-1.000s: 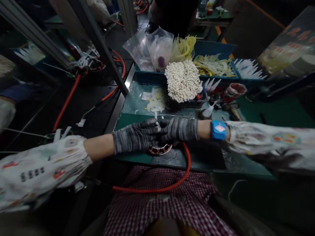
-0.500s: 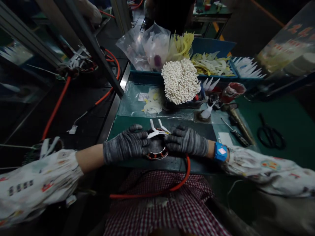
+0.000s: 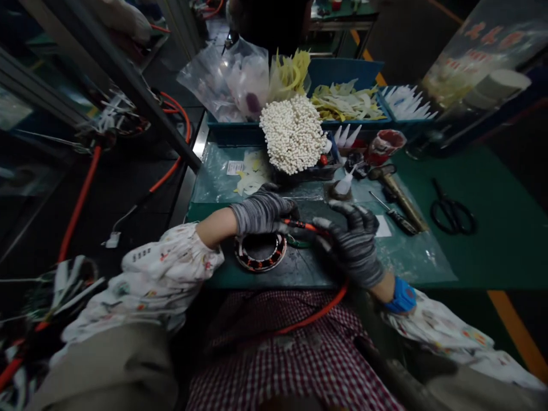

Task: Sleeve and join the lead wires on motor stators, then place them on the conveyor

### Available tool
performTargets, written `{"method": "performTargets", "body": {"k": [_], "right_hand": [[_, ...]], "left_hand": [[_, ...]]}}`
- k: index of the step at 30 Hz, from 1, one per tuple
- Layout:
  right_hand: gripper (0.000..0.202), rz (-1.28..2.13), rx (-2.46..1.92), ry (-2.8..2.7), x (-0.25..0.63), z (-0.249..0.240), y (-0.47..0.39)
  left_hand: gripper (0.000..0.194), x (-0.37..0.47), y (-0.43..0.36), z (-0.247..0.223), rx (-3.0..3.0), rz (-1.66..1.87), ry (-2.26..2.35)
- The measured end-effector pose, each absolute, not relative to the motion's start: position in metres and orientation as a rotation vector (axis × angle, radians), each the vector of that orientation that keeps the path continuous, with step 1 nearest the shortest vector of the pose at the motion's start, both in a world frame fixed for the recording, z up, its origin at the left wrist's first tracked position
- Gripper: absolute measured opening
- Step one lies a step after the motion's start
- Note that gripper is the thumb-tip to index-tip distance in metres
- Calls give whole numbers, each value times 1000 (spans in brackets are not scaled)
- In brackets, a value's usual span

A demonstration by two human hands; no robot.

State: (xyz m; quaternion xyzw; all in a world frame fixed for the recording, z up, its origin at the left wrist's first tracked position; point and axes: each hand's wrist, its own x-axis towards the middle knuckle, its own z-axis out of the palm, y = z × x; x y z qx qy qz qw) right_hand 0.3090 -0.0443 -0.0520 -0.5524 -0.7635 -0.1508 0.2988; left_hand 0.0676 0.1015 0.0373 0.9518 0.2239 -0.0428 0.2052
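Nearest, a red-and-white checked cloth (image 3: 265, 374) covers the lap, and an orange-red cable (image 3: 324, 311) curves over it and up to the right hand (image 3: 358, 248). Both hands wear striped grey gloves, and a blue band (image 3: 401, 295) circles the right wrist. A wound ring (image 3: 262, 264) with dark and orange segments lies flat on the green tabletop (image 3: 507, 242), just below the left hand (image 3: 262, 213). The left fingers are curled together, pinching the cable near its dark end; their tips are partly hidden. The right fingers are bent and slightly parted beside the cable, which reaches in by the thumb; blur leaves it unclear how firmly they close on it. Right of that hand lie a small white paper (image 3: 383, 226), a screwdriver (image 3: 401, 221) with a dark handle, a hammer (image 3: 405, 200) and black scissors (image 3: 452, 216). Farther in, a white nozzle (image 3: 343, 184) stands tilted near a red container (image 3: 385, 146), and white and yellow strips (image 3: 252, 178) lie on clear plastic beside a label (image 3: 235, 168). A large bundle of white sticks (image 3: 293, 134) rises behind the hands. Beyond it, blue bins (image 3: 234, 134) hold clear bags (image 3: 246, 77), more pale strips (image 3: 349, 103) and white pointed pieces (image 3: 406, 103). At the back, a person in dark clothing (image 3: 269, 25) is near another table (image 3: 342, 24).
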Motion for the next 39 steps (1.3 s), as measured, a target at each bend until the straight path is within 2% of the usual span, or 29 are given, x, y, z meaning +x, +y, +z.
{"method": "performTargets", "body": {"k": [3, 6, 8, 9, 11, 13, 14, 15, 18, 19, 21, 25, 28, 31, 33, 37, 39], "right_hand": [[30, -416, -1407, -2051, 305, -52, -46], [38, -364, -1371, -2174, 292, -60, -57], [27, -409, -1368, -2195, 285, -62, -65], [23, -414, -1365, -2188, 284, -62, -68], [28, -283, -1348, -2173, 286, -56, -73], [23, 26, -1316, -2127, 293, -46, -76], [20, 216, -1294, -2070, 296, -41, -77], [19, 404, -1271, -1991, 299, -37, -78], [21, 811, -1222, -1754, 302, -29, -77], [21, 864, -1228, -1718, 303, -27, -76], [22, 788, -1285, -1686, 306, -20, -74], [29, 423, -1296, -1669, 314, 5, -70], [47, 558, -1142, -1954, 306, 18, -68], [30, 774, -1218, -2052, 286, 18, -68], [24, 843, -1250, -1987, 278, 14, -69], [18, 607, -1160, -1961, 285, 8, -72], [24, 440, -1135, -1982, 290, 5, -76]], "left_hand": [[26, 56, 105, 25, 2495, 42, 678], [26, 51, 104, 17, 2419, 30, 790], [33, 49, 103, 15, 2412, 7, 824], [39, 48, 101, 16, 2441, 25, 832], [60, 44, 92, 19, 2572, 143, 797], [86, 40, 75, 21, 2733, 340, 658], [92, 39, 64, 21, 2793, 422, 588], [89, 38, 52, 20, 2839, 491, 546], [37, 42, 22, 9, 2875, 632, 649], [29, 44, 17, 4, 2842, 673, 701], [29, 46, 15, -3, 2730, 711, 710], [23, 48, 35, 0, 2506, 580, 603], [21, 51, 49, 10, 2381, 496, 564], [21, 53, 49, 15, 2287, 497, 569], [28, 51, 40, 14, 2313, 583, 656], [40, 42, 9, 4, 2552, 903, 828], [51, 42, -6, -4, 2691, 973, 788]]}}
